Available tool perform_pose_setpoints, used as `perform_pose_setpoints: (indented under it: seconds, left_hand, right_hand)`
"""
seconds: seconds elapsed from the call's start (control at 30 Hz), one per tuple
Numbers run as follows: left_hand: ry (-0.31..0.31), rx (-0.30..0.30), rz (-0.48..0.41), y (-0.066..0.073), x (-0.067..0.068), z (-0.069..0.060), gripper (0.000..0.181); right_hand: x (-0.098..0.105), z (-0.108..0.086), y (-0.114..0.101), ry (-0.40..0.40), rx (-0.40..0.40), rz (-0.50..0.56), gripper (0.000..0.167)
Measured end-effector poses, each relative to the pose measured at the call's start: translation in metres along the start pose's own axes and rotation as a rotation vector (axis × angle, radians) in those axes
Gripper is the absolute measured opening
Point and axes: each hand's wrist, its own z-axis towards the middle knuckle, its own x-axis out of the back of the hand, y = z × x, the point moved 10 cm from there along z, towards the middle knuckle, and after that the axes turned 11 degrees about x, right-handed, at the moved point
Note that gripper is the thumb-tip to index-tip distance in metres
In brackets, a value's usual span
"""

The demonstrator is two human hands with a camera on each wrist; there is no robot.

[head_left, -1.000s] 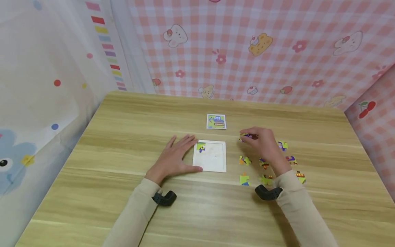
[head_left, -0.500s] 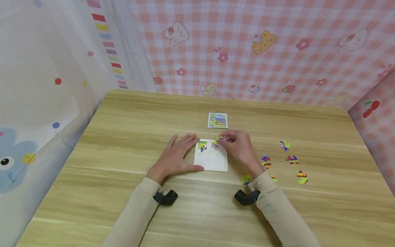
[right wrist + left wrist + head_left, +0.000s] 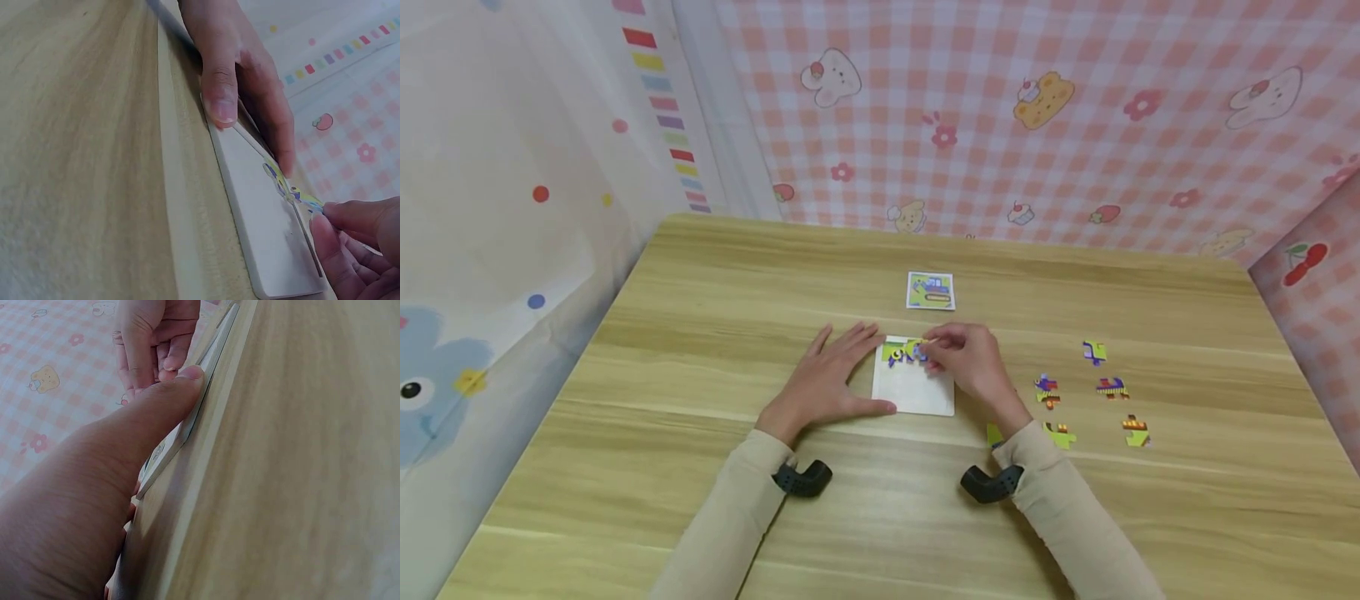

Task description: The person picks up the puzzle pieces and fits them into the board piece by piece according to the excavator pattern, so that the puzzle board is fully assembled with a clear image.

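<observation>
A white puzzle tray (image 3: 913, 393) lies flat on the table. My left hand (image 3: 826, 385) rests at its left side, fingers spread and fairly straight, with the thumb on the tray's near-left corner. One corner puzzle piece (image 3: 892, 352) with green and yellow sits in the far-left corner of the tray. Between the thumb and forefinger of my right hand (image 3: 973, 362) is a yellow and purple puzzle piece (image 3: 306, 199). It is held at the tray's far edge, right beside the corner piece; the fingers hide part of it.
Behind the tray lies a small picture card (image 3: 931, 291) of a digger. Several loose puzzle pieces are spread to the right, among them a purple-edged piece (image 3: 1094, 352) and a green piece (image 3: 1060, 435). My right forearm partly covers another green piece (image 3: 995, 434).
My right hand has picked up the puzzle piece from the right-hand group and carried it left to the tray, beside the corner piece. My left hand has stayed in place.
</observation>
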Motion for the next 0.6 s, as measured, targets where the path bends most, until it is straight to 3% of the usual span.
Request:
perform_pose_setpoints:
  seconds: [0.23,0.6]
  left_hand:
    - [0.001,0.002,-0.01,-0.0012,-0.0028,-0.0006,0.111]
    - [0.004,-0.006,-0.006,-0.0014,-0.0022,0.0004,0.111]
  right_hand:
    - [-0.0049,-0.0001,0.0057,0.007,-0.036,0.024,0.015]
    - [-0.0083,0.0021,0.0045,0.015,0.02,-0.06,0.015]
